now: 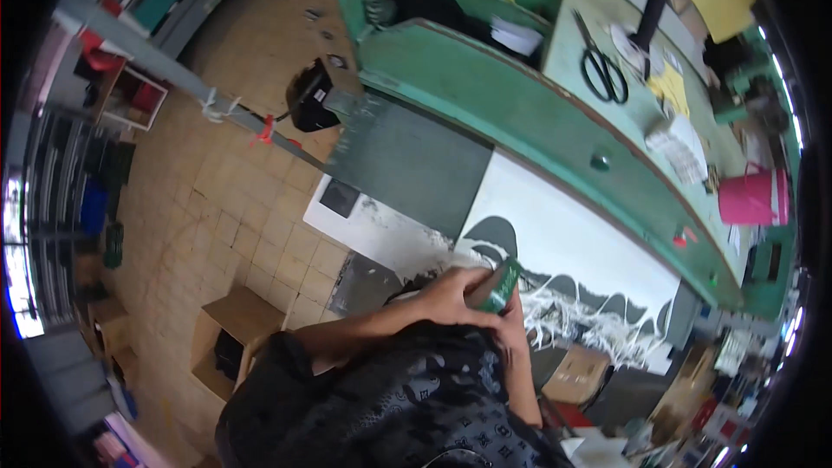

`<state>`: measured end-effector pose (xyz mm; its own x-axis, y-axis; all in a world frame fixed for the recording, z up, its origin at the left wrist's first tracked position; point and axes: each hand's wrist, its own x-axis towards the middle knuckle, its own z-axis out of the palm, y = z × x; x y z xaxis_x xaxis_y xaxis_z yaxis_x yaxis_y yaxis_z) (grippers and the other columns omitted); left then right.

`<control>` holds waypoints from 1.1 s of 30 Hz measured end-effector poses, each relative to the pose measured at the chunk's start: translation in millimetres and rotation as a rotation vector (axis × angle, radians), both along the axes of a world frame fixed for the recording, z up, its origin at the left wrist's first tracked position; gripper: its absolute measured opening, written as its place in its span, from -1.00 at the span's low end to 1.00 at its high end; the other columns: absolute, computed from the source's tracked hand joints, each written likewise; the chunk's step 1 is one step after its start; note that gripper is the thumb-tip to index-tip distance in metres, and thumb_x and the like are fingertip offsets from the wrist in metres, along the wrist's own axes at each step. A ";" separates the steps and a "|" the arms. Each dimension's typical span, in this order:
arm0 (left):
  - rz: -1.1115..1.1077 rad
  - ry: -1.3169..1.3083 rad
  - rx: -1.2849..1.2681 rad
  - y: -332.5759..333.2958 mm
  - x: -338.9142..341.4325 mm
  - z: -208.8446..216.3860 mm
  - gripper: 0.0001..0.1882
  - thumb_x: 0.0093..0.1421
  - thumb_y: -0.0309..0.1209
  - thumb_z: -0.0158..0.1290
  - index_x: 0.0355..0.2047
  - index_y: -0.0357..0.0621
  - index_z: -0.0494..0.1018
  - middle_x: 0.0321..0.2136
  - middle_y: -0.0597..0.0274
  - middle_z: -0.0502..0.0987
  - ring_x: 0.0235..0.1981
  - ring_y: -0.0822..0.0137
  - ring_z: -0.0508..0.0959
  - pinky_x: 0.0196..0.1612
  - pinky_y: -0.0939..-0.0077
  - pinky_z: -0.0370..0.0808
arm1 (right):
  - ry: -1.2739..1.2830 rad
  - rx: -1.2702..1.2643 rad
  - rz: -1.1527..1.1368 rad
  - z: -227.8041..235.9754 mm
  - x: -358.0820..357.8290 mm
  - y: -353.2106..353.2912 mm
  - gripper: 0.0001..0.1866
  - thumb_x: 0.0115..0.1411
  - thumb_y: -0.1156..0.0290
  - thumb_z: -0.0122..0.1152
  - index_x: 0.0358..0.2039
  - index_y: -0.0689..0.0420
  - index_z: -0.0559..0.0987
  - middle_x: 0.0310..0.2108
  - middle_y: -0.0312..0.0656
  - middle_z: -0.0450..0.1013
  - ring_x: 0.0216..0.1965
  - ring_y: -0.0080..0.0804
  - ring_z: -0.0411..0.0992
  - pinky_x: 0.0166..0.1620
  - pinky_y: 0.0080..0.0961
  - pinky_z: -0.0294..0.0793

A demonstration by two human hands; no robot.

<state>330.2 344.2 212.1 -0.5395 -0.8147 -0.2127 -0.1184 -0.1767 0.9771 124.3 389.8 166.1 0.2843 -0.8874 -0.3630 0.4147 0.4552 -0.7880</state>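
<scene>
In front of my body, both hands meet on a small green object (499, 287) with a curved outline and light markings along its side. My left hand (449, 296) has its fingers curled round the near left part, and my right hand (510, 312) closes on the right edge. What kind of object it is does not show plainly. Just beyond lies a white sheet (555, 217) on a dark grey board (416, 165); rounded cut-outs run along its near edge. Shredded white offcuts (576, 325) hang in strips to the right of my hands.
A long green machine beam (520, 104) crosses behind the board. On the ledge behind it are black scissors (602, 69) and a pink bucket (754, 197). A grey pole (173, 69) slants in from the left. An open cardboard box (238, 329) stands on the tiled floor.
</scene>
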 end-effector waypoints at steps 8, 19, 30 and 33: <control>0.039 0.042 -0.078 32.5 -17.0 14.9 -0.01 -0.07 -0.03 0.47 0.23 -0.44 0.35 0.01 -0.29 0.58 0.07 -0.07 0.62 0.13 0.16 0.53 | 0.270 -0.146 0.010 22.0 -3.3 13.2 -0.14 0.00 0.46 0.59 0.28 0.28 0.32 -0.06 -0.13 0.54 -0.06 -0.42 0.54 -0.06 -0.50 0.59; 0.111 -0.025 -0.050 51.3 -35.5 15.5 0.11 -0.11 -0.06 0.54 0.30 -0.50 0.29 0.19 -0.26 0.50 0.16 0.11 0.59 0.23 0.29 0.49 | 0.659 -0.209 0.039 17.3 -6.6 11.4 -0.48 -0.11 0.52 0.58 -0.10 0.25 0.59 -0.19 -0.16 0.59 -0.19 -0.36 0.59 -0.09 -0.42 0.60; 0.171 -0.109 -0.293 -13.9 -30.6 -42.1 -0.83 0.31 -0.56 0.11 -0.14 -0.30 0.64 -0.45 0.08 0.67 -0.41 0.54 0.56 -0.35 0.50 0.47 | 0.783 -0.315 0.271 20.1 -52.9 -48.0 -0.90 0.12 0.49 0.40 -0.37 0.25 0.69 -0.63 -0.12 0.54 -0.61 -0.58 0.48 -0.50 -0.49 0.44; 0.214 -0.121 -0.279 -27.9 -33.6 -40.2 -0.83 0.26 -0.59 0.13 -0.16 -0.30 0.65 -0.44 0.04 0.67 -0.41 0.43 0.62 -0.35 0.48 0.50 | 0.829 -0.389 0.319 29.5 -60.1 -66.2 -0.84 0.15 0.44 0.40 -0.45 0.28 0.65 -0.67 -0.12 0.50 -0.65 -0.55 0.44 -0.53 -0.46 0.38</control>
